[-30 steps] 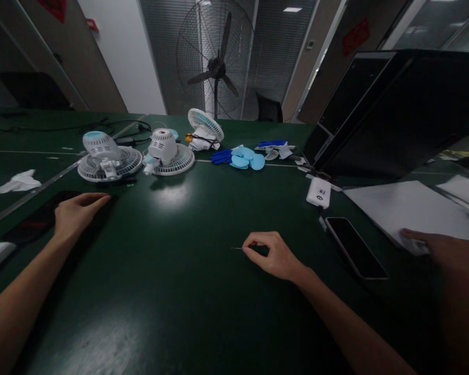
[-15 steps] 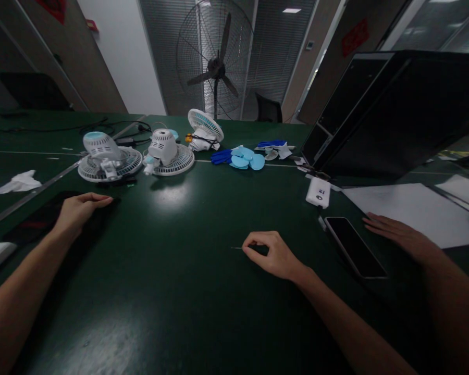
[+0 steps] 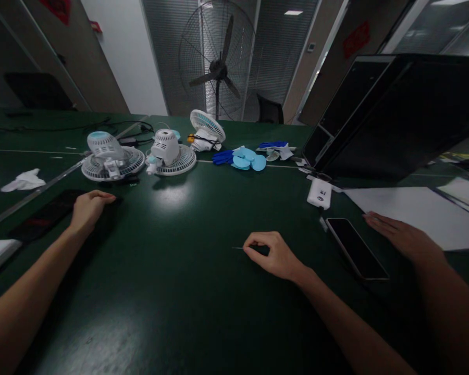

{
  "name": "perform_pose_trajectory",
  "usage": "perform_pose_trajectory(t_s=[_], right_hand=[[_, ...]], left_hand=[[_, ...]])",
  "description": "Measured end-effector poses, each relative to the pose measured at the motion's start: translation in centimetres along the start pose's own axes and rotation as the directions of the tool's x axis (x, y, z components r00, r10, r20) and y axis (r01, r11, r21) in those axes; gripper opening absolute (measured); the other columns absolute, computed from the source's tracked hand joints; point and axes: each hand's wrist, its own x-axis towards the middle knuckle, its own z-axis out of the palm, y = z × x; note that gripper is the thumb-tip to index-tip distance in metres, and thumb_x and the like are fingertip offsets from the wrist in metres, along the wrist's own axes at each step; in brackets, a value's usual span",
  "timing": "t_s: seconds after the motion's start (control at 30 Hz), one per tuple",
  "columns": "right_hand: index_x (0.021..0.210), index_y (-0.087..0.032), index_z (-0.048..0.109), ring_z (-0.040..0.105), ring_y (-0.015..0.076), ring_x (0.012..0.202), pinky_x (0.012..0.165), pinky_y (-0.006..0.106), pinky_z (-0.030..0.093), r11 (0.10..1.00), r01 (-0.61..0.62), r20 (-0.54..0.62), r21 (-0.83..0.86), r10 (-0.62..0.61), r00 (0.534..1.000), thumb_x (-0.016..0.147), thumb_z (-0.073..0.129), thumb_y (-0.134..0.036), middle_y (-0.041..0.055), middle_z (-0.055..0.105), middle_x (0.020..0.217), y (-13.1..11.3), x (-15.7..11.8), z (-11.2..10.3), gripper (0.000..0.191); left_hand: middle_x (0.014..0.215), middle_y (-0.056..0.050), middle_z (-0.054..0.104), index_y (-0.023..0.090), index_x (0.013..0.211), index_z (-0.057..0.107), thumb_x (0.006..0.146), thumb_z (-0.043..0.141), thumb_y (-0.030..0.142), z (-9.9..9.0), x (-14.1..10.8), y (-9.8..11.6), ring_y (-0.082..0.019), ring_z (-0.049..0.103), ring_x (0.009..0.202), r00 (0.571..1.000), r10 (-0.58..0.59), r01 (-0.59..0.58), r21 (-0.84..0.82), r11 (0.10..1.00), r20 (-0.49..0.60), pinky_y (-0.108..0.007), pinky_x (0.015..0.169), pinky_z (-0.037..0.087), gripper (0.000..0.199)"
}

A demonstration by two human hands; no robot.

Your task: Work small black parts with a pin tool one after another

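My left hand [image 3: 89,208] is at the left of the dark green table [image 3: 172,291], its fingers pinched on a small dark object [image 3: 117,200] too unclear to name. Beside it lies a flat black object [image 3: 42,214]. Right of the middle, my right hand [image 3: 272,254] rests on the table, thumb and forefinger closed on a thin metal pin [image 3: 237,248] that points left. A phone [image 3: 357,249] lies to its right, below a white power bank [image 3: 319,194].
Two white fans [image 3: 113,156] [image 3: 172,156] lie face down at the back left; a third fan [image 3: 206,130] stands behind. Light-blue blades [image 3: 249,159] lie mid-back. Another person's hand [image 3: 402,234] rests by white paper [image 3: 414,208], below a large black monitor [image 3: 398,114].
My left hand has shifted slightly to the right and its wrist has turned a little. My right hand and the pin look almost the same. The view has moved slightly.
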Motion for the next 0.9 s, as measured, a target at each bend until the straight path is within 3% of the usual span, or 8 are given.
perform_pose_trajectory(t_s=[0.23,0.37,0.43,0.5,0.6,0.67,0.77,0.9], right_hand=[[0.096,-0.021,0.072,0.067,0.0174,0.082,0.079,0.032,0.050,1.000,0.006,-0.015,-0.022,-0.007,1.000,0.100,0.061,-0.028,0.0018,0.073,0.090,-0.2,0.0,0.1,0.014],[0.098,-0.020,0.072,0.067,0.0172,0.083,0.078,0.031,0.051,1.000,0.004,-0.024,-0.014,-0.004,1.000,0.100,0.060,-0.027,0.0020,0.073,0.092,0.0,0.0,0.2,0.014],[0.099,-0.020,0.072,0.067,0.0172,0.083,0.077,0.031,0.051,1.000,0.005,-0.022,0.004,-0.005,1.000,0.100,0.060,-0.027,0.0023,0.073,0.093,0.1,-0.1,0.2,0.014],[0.100,-0.020,0.071,0.067,0.0173,0.085,0.077,0.030,0.051,1.000,0.011,-0.022,0.022,-0.011,1.000,0.101,0.060,-0.027,0.0027,0.073,0.094,0.1,-0.1,0.2,0.014],[0.099,-0.020,0.072,0.068,0.0175,0.086,0.078,0.031,0.050,1.000,0.028,-0.036,0.010,-0.028,0.999,0.100,0.061,-0.026,0.0025,0.073,0.094,-0.1,-0.1,0.1,0.012],[0.097,-0.021,0.072,0.068,0.0174,0.085,0.078,0.031,0.050,0.999,0.040,-0.041,-0.007,-0.040,0.998,0.098,0.063,-0.024,0.0019,0.073,0.093,-0.3,-0.1,0.0,0.010],[0.096,-0.021,0.073,0.068,0.0171,0.083,0.077,0.031,0.049,0.999,0.049,-0.035,-0.005,-0.049,0.998,0.097,0.063,-0.022,0.0013,0.073,0.092,-0.4,-0.1,-0.2,0.010],[0.097,-0.021,0.072,0.068,0.0170,0.083,0.076,0.030,0.050,0.999,0.055,-0.038,-0.001,-0.055,0.998,0.098,0.062,-0.022,0.0015,0.073,0.091,-0.3,0.0,-0.1,0.010]], left_hand=[[0.102,-0.003,0.072,0.012,0.113,0.072,0.083,0.069,0.040,-0.3,-0.8,0.7,-0.019,0.062,0.088,0.993,-0.113,0.115,-0.059,0.992,0.033,-0.025,0.074,0.046,0.041],[0.101,-0.004,0.074,0.014,0.108,0.072,0.082,0.072,0.044,0.7,-3.7,4.0,-0.022,0.065,0.094,0.980,0.003,0.034,-0.183,0.982,0.200,-0.027,0.080,0.048,0.040],[0.102,-0.007,0.075,0.014,0.099,0.072,0.080,0.073,0.051,2.1,-7.3,7.2,-0.024,0.068,0.095,0.924,0.177,-0.070,-0.304,0.950,0.339,-0.029,0.083,0.051,0.041],[0.097,-0.008,0.075,0.016,0.094,0.072,0.082,0.070,0.056,3.9,-11.9,10.8,-0.025,0.069,0.090,0.827,0.353,-0.173,-0.399,0.900,0.437,-0.032,0.081,0.053,0.042],[0.101,-0.007,0.073,0.019,0.101,0.073,0.095,0.060,0.047,6.3,-18.4,15.5,-0.023,0.068,0.092,0.650,0.613,-0.335,-0.555,0.762,0.449,-0.033,0.083,0.053,0.031],[0.101,-0.006,0.072,0.021,0.103,0.072,0.098,0.059,0.040,7.2,-21.2,17.4,-0.020,0.067,0.090,0.564,0.689,-0.374,-0.603,0.705,0.455,-0.031,0.080,0.051,0.024],[0.102,-0.005,0.070,0.021,0.105,0.071,0.101,0.058,0.034,7.4,-22.7,18.6,-0.018,0.066,0.092,0.510,0.732,-0.388,-0.639,0.665,0.452,-0.030,0.082,0.050,0.020],[0.105,-0.004,0.068,0.022,0.113,0.071,0.103,0.054,0.036,7.2,-22.5,18.4,-0.017,0.064,0.090,0.497,0.739,-0.420,-0.620,0.663,0.454,-0.029,0.080,0.049,0.023]])
